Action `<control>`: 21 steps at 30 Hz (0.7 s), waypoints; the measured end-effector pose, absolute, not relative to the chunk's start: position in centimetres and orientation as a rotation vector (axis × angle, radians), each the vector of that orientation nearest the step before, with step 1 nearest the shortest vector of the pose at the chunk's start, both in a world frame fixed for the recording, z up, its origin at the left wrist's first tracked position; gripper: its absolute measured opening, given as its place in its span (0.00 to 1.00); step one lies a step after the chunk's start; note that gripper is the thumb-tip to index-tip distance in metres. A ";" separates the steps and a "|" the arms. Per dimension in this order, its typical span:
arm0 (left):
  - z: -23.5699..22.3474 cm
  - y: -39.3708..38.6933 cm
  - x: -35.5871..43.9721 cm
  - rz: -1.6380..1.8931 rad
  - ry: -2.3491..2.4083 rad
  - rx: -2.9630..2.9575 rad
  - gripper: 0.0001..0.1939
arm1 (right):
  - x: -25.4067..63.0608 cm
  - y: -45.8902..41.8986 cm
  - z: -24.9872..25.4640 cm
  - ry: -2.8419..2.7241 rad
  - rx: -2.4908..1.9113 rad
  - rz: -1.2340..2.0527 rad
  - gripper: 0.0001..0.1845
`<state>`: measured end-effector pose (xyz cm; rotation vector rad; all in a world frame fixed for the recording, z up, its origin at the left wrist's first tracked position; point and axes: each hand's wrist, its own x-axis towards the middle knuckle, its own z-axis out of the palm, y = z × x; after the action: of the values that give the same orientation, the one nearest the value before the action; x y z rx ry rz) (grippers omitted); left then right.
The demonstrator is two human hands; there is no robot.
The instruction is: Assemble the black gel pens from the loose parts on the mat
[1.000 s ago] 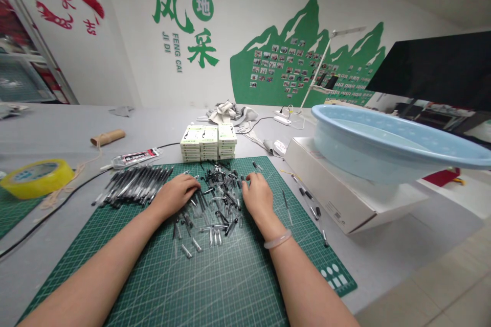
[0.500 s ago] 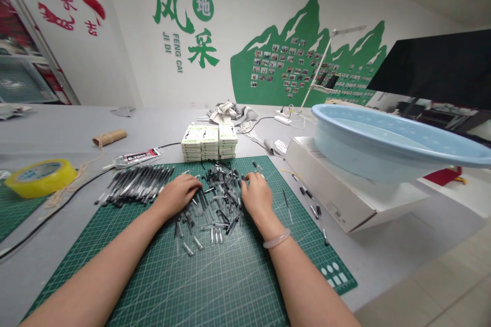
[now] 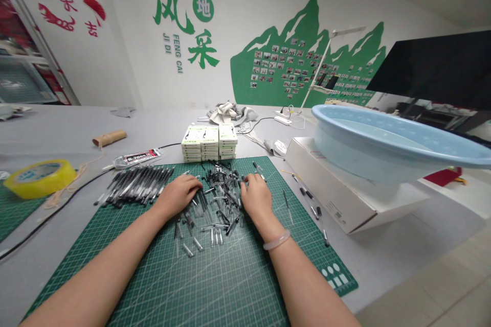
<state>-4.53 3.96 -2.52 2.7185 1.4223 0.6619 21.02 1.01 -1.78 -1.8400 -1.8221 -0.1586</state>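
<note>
A loose pile of pen parts [image 3: 226, 189], clear and black tubes and caps, lies on the green cutting mat [image 3: 184, 286]. My left hand [image 3: 178, 194] rests at the pile's left edge, fingers loosely bent and slightly apart, nothing visible in them. On the opposite edge lies my right hand [image 3: 256, 194], its fingers curved over the mat beside the parts; a bracelet [image 3: 276, 240] circles that wrist. The fingertips of both hands are partly hidden. Beyond my left hand, a row of black-and-clear pens [image 3: 136, 184] lies side by side.
Small white boxes [image 3: 203, 138] are stacked behind the mat. On the right a blue basin [image 3: 368, 148] sits on a white carton [image 3: 326, 189], with loose pen parts [image 3: 307, 194] alongside. Yellow tape [image 3: 42, 179], a bamboo piece [image 3: 109, 138] and a pen packet [image 3: 138, 158] lie left.
</note>
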 end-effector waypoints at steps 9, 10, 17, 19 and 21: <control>-2.4 4.0 -4.8 0.631 1.416 2.707 0.13 | 21.3 1.2 -1.8 -1.824 -1.878 -0.131 0.06; -2.4 3.9 -4.8 0.627 1.414 2.709 0.13 | 21.4 1.2 -1.8 -1.810 -1.899 -0.132 0.07; -2.5 4.1 -4.8 0.592 1.407 2.720 0.13 | 22.0 1.6 -2.1 -1.791 -1.977 -0.113 0.08; -2.5 4.1 -4.8 0.590 1.403 2.720 0.13 | 21.8 1.6 -2.1 -1.802 -1.972 -0.102 0.10; -2.5 4.0 -4.8 0.591 1.408 2.719 0.13 | 21.6 1.5 -2.1 -1.829 -1.948 -0.088 0.12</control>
<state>-4.79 4.03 -2.50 2.7189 1.4077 0.5914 21.62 1.53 -2.13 -1.9480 -1.8291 -0.0879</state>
